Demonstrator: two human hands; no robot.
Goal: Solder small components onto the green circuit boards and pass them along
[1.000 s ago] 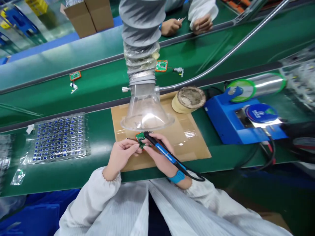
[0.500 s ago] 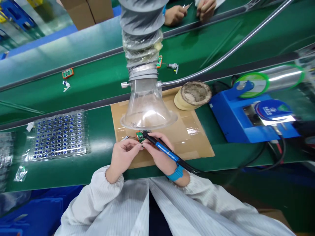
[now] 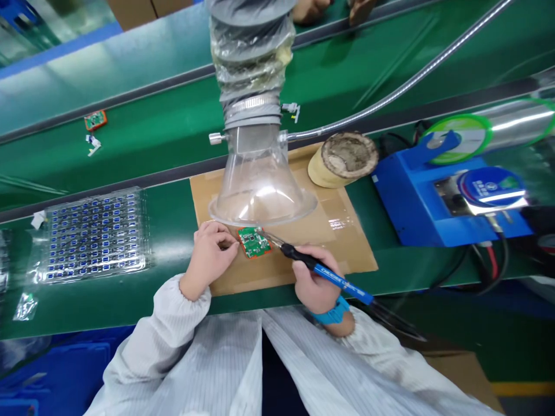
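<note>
A green circuit board (image 3: 254, 241) with an orange-red edge lies on the cardboard sheet (image 3: 286, 276), below the clear fume hood (image 3: 262, 199). My right hand (image 3: 316, 277) is closed round the blue handle of a soldering iron (image 3: 333, 274). The iron's thin metal tip meets or hovers over the board's upper right; contact is hard to judge. Just left of the board, my left hand (image 3: 212, 254) is pinched on a thin wire (image 3: 235, 237) that runs to the board's edge. Its fingers hide the wire's far end.
A blue soldering station (image 3: 420, 202) carrying a solder spool stands right, near a round yellowish pot (image 3: 342, 160). Clear trays of small blue parts (image 3: 93, 237) lie left. Another board (image 3: 95, 119) sits on the green belt (image 3: 173, 127). Another person's hands (image 3: 310, 10) show at the top.
My right hand has drawn back right, away from my left fingers, and turned the iron's tip onto the board. My left hand has shifted slightly left and up. The board is less covered.
</note>
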